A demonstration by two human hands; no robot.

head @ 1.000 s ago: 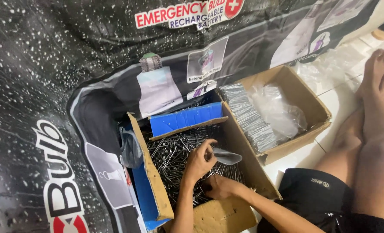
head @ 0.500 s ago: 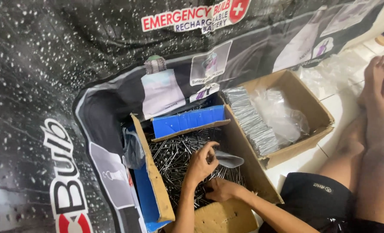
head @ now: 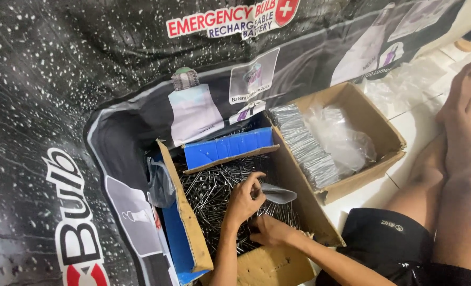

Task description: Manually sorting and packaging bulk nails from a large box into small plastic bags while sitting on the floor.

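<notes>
Steel nails [head: 214, 182] fill the blue-lined box [head: 185, 233], both hands inside.
Left hand [head: 243, 200] pinches a grey scoop-like piece [head: 278, 193] above the nails; right hand [head: 270, 230] rests curled on them, grip unclear.

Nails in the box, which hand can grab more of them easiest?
Probably the right hand: it lies low on the nails, fingers down among them. The left hand is raised above the pile and busy pinching a grey wrapper.
</notes>
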